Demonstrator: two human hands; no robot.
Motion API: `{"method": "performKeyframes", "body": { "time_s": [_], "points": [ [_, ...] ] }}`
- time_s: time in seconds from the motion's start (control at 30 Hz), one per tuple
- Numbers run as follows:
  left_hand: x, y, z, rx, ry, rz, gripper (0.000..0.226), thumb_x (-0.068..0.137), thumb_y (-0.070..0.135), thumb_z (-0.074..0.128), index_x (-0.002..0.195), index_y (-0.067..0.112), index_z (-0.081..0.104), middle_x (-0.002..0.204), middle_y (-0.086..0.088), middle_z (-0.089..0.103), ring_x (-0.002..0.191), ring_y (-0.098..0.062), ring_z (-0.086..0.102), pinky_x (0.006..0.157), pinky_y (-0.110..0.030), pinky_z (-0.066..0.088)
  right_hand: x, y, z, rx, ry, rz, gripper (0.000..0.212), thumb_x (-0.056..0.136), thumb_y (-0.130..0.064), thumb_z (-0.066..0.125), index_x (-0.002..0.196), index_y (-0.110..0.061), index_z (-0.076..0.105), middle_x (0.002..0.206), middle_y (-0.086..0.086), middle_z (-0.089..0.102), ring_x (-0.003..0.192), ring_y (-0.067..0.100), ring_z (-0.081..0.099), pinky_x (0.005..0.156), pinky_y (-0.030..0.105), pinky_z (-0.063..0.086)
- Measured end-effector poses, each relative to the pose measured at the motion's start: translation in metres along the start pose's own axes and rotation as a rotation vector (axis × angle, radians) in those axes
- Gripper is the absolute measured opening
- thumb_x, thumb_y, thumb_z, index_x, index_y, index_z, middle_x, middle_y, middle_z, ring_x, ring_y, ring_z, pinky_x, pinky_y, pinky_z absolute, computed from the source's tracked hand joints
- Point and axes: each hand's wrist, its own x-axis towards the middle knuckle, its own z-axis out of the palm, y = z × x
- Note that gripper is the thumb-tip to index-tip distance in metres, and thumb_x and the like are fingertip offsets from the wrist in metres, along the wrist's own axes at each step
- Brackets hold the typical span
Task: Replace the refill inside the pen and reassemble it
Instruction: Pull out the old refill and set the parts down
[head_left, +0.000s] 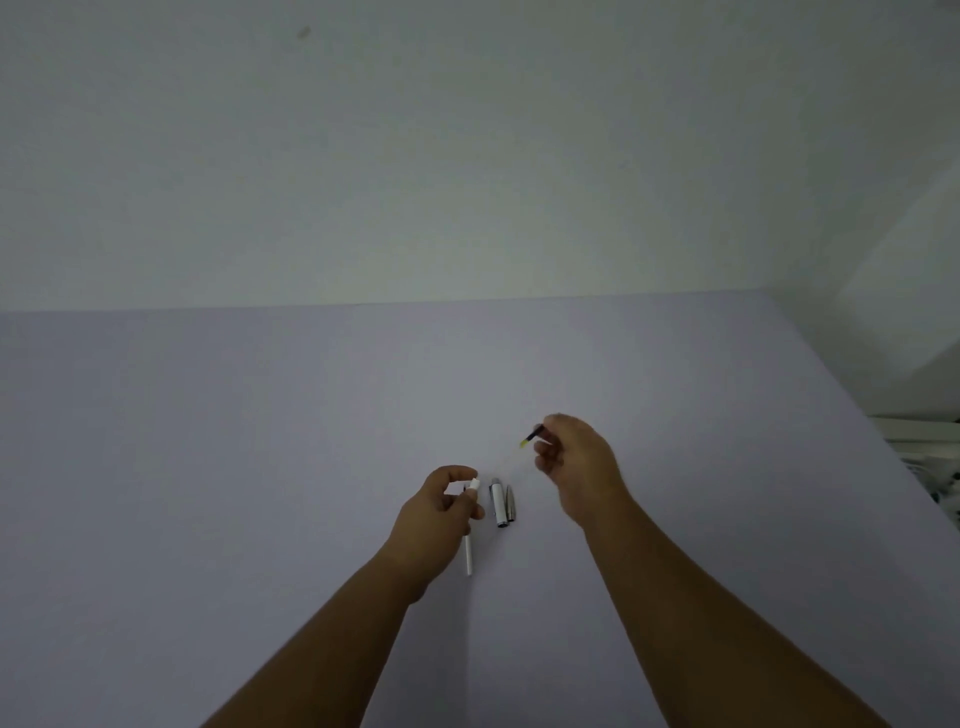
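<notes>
The left hand (441, 506) pinches the white pen barrel (469, 540) upright, open end up, probably to receive the refill. The right hand (576, 462) has fingertips clamped on a dark, yellow-tipped refill (531, 435) (mostly hidden in the fist). The silver cap (503, 503) lies on the lavender table (260, 441) between them; its details blur.

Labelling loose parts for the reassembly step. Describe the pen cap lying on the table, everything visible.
The pen cap is a short white tube with a rounded silvery top and a dark ring at its near, open end. A dark tapered clip runs down its right side. It looks like glossy plastic or lacquered metal. It lies flat on the table, lengthwise away from the camera, between the left hand and the right hand. Neither touches it.
</notes>
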Motion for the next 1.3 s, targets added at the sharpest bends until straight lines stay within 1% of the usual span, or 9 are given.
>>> {"method": "performKeyframes", "body": {
  "time_s": [0.07, 0.17, 0.27, 0.6, 0.8, 0.9, 1.07, 1.17, 1.3],
  "points": [
    [0.000, -0.004, -0.003, -0.018, 0.026, -0.018, 0.013, 0.095, 0.029, 0.046, 0.098, 0.040, 0.052, 0.081, 0.006, 0.069, 0.071, -0.011, 0.058, 0.066, -0.024, 0.048, 0.010, -0.001, -0.011, -0.253, 0.072, -0.028, 0.021, 0.087, -0.010, 0.055, 0.066, -0.010, 0.058, 0.062, 0.005, 0.057, 0.048, 0.011, 0.053, 0.047, 0.022, 0.049],
    [0.002, -0.009, -0.006, -0.045, 0.054, -0.057, 0.012, 0.094, 0.030, 0.047, 0.100, 0.038, 0.053, 0.083, 0.006, 0.069, 0.073, -0.012, 0.059, 0.066, -0.025, 0.048, 0.015, 0.015, -0.024, -0.964, 0.030, -0.107, 0.021, 0.085, -0.014, 0.057, 0.067, -0.003, 0.061, 0.066, 0.013, 0.059, 0.062, 0.024, 0.056, 0.066, 0.038, 0.053],
    [0.005, -0.014, -0.008, -0.061, 0.055, -0.106, 0.017, 0.093, 0.024, 0.045, 0.102, 0.035, 0.055, 0.086, 0.004, 0.069, 0.076, -0.014, 0.059, 0.071, -0.028, 0.049, 0.015, 0.032, -0.024, -1.243, -0.008, -0.176, 0.025, 0.086, -0.018, 0.058, 0.065, -0.005, 0.063, 0.070, 0.020, 0.065, 0.060, 0.022, 0.055, 0.062, 0.030, 0.048],
    [0.007, -0.024, -0.010, -0.046, 0.070, -0.128, 0.020, 0.094, 0.017, 0.045, 0.102, 0.027, 0.060, 0.090, 0.005, 0.068, 0.077, -0.011, 0.060, 0.065, -0.021, 0.048, 0.018, 0.048, -0.028, -1.195, 0.084, -0.218, 0.025, 0.086, -0.021, 0.062, 0.077, 0.002, 0.068, 0.082, 0.016, 0.071, 0.069, 0.019, 0.057, 0.068, 0.029, 0.048],
    [0.004, -0.022, -0.009, -0.028, 0.068, -0.110, 0.021, 0.093, 0.016, 0.045, 0.107, 0.025, 0.059, 0.093, 0.006, 0.068, 0.081, -0.012, 0.062, 0.070, -0.022, 0.050, 0.017, 0.050, -0.031, -1.177, 0.087, -0.224, 0.022, 0.087, -0.023, 0.060, 0.078, -0.004, 0.066, 0.067, 0.003, 0.057, 0.068, 0.017, 0.053, 0.063, 0.024, 0.039],
    [0.003, -0.021, -0.012, -0.027, 0.076, -0.101, 0.022, 0.093, 0.016, 0.046, 0.110, 0.025, 0.058, 0.095, 0.007, 0.068, 0.085, -0.012, 0.063, 0.076, -0.026, 0.051, 0.011, 0.046, -0.028, -1.099, 0.124, -0.294, 0.021, 0.087, -0.026, 0.060, 0.085, -0.006, 0.065, 0.071, 0.000, 0.058, 0.071, 0.016, 0.055, 0.066, 0.024, 0.040],
    [0.003, -0.019, -0.019, 0.021, 0.148, -0.095, 0.022, 0.091, 0.018, 0.052, 0.112, 0.024, 0.058, 0.102, 0.004, 0.068, 0.093, -0.019, 0.062, 0.086, -0.035, 0.051, -0.022, 0.055, 0.003, -1.299, -0.123, -0.302, 0.033, 0.081, -0.037, 0.060, 0.057, -0.016, 0.056, 0.057, -0.002, 0.052, 0.058, 0.016, 0.051, 0.058, 0.026, 0.039],
    [0.002, -0.018, -0.020, 0.052, 0.176, -0.087, 0.023, 0.091, 0.024, 0.056, 0.113, 0.023, 0.059, 0.104, -0.001, 0.067, 0.095, -0.021, 0.062, 0.089, -0.038, 0.052, -0.039, 0.081, 0.019, -1.554, -0.174, -0.278, 0.029, 0.086, -0.039, 0.054, 0.079, -0.013, 0.065, 0.079, 0.009, 0.066, 0.076, 0.025, 0.062, 0.062, 0.027, 0.042],
    [-0.001, -0.020, -0.022, 0.069, 0.181, -0.082, 0.023, 0.089, 0.028, 0.059, 0.112, 0.024, 0.059, 0.099, -0.001, 0.067, 0.092, -0.019, 0.062, 0.083, -0.035, 0.052, -0.046, 0.099, 0.023, -1.580, -0.063, -0.281, 0.023, 0.092, -0.023, 0.051, 0.102, -0.006, 0.062, 0.105, 0.013, 0.069, 0.095, 0.029, 0.066, 0.076, 0.033, 0.052]
  ]
}}
